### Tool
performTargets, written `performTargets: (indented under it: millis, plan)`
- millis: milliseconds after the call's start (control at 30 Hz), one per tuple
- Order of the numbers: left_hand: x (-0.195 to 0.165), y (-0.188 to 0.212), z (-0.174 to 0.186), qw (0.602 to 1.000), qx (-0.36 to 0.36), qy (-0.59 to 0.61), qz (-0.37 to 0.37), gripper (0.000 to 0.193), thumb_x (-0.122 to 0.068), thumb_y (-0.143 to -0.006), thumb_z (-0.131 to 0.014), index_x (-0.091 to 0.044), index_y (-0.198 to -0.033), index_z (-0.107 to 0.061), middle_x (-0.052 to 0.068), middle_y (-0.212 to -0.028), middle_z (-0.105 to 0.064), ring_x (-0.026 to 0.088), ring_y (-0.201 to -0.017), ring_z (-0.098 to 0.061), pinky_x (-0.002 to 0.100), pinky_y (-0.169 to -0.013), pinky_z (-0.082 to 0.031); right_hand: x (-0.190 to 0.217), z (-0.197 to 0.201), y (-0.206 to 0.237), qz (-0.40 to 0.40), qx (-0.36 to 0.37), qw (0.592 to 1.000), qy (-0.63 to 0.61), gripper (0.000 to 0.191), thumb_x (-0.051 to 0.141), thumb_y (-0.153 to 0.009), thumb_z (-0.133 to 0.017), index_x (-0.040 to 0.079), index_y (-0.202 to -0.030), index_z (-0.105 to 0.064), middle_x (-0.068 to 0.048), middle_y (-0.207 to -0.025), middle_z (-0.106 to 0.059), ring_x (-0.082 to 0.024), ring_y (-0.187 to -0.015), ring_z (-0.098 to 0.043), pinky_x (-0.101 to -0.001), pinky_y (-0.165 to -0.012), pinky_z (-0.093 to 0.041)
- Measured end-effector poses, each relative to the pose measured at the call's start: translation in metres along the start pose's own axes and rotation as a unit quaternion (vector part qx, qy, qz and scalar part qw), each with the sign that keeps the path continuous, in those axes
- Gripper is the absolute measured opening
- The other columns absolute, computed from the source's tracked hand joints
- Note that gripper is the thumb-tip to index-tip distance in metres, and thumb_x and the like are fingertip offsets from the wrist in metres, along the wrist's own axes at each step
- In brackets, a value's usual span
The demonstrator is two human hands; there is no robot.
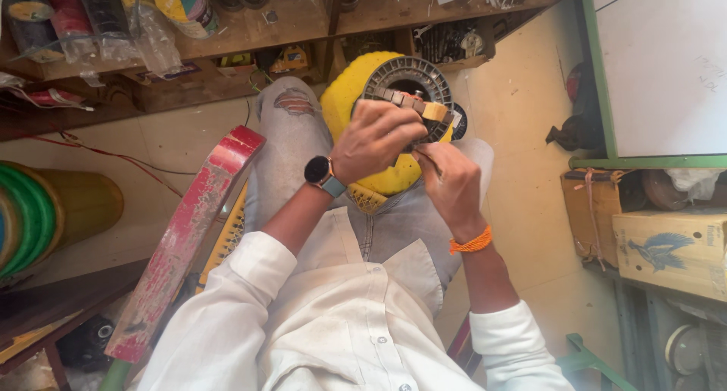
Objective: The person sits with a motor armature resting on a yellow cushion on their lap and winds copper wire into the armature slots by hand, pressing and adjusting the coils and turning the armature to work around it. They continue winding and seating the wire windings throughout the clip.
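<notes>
Round grey metal ring point(409, 79) sits on yellow cushion point(344, 107) on your lap, at 12 o'clock from your hands. Looks heavy, hard, stiff; thin wires inside may break. Grab outer rim, not middle. Your left hand point(375, 137) curls over ring's 7 o'clock edge, gripping it, wrist bent. Your right hand point(450, 183) pinches thin dark tool point(429, 162), tip at ring's 5 o'clock.

Your left hand point(375, 137) clasps a grey ribbed ring point(409, 84) at the frame's upper centre, over a yellow round part point(344, 103) on your lap. Your right hand point(450, 183) touches the ring's lower edge just beside it.
</notes>
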State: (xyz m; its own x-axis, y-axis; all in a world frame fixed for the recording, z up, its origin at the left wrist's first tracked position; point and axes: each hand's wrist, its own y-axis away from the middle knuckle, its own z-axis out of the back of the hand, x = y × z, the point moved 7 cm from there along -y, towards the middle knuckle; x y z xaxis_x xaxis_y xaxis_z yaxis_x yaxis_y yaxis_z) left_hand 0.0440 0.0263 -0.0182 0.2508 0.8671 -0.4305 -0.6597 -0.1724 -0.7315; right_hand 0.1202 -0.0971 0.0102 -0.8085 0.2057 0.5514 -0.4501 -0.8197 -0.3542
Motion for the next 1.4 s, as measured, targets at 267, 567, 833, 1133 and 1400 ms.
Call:
performTargets:
  millis: [267,567,833,1133,1400]
  plan:
    - [0.018,0.024,-0.028,0.924,-0.071,0.25,0.28,0.012,-0.015,-0.092,-0.079,-0.007,-0.098,-0.073,0.004,-0.095,-0.074,0.013,-0.078,-0.07,0.027,-0.068,-0.055,0.019,0.043,-0.034,0.068,0.029,0.991,0.111,0.008,0.0,-0.093,-0.074,0.004,-0.097,-0.069,-0.013,-0.089,-0.065,-0.031,-0.08,-0.066,-0.039,-0.071,-0.051]
    - [0.029,0.02,-0.036,0.837,-0.089,0.177,0.51,0.015,-0.023,-0.087,-0.075,-0.008,-0.086,-0.074,0.003,-0.071,-0.076,0.014,-0.064,-0.075,0.029,-0.06,-0.056,-0.04,0.026,-0.101,-0.041,0.04,0.998,0.006,0.006,0.006,-0.094,-0.077,0.001,-0.097,-0.075,-0.012,-0.083,-0.073,-0.02,-0.07,-0.07,-0.0321,-0.064,-0.052]
    - [0.028,0.015,-0.036,0.823,-0.035,0.093,0.56,0.023,-0.033,-0.088,-0.079,-0.01,-0.092,-0.075,0.004,-0.08,-0.076,0.022,-0.073,-0.073,0.035,-0.066,-0.053,-0.071,0.01,-0.103,-0.076,0.012,0.996,0.037,0.01,0.013,-0.092,-0.078,0.004,-0.096,-0.078,-0.012,-0.084,-0.074,-0.019,-0.073,-0.07,-0.0323,-0.067,-0.053]
    - [0.011,-0.038,0.0,0.997,0.018,0.038,0.063,0.087,-0.024,-0.077,-0.085,-0.021,-0.152,-0.042,-0.006,-0.116,-0.073,0.021,-0.113,-0.06,0.041,-0.099,-0.042,-0.104,0.012,-0.074,-0.205,0.006,0.978,0.04,0.018,0.02,-0.088,-0.084,0.004,-0.096,-0.079,-0.008,-0.063,-0.053,-0.014,-0.058,-0.046,-0.0337,-0.056,-0.041]
    - [0.038,-0.051,-0.02,0.973,0.15,0.121,0.124,0.099,-0.015,-0.078,-0.086,-0.023,-0.16,-0.031,-0.008,-0.106,-0.077,0.021,-0.101,-0.062,0.039,-0.096,-0.044,-0.124,0.025,-0.045,-0.297,0.063,0.915,-0.266,0.019,0.015,-0.092,-0.078,-0.002,-0.098,-0.075,0.009,-0.065,-0.053,-0.001,-0.055,-0.038,-0.022,-0.049,-0.025]
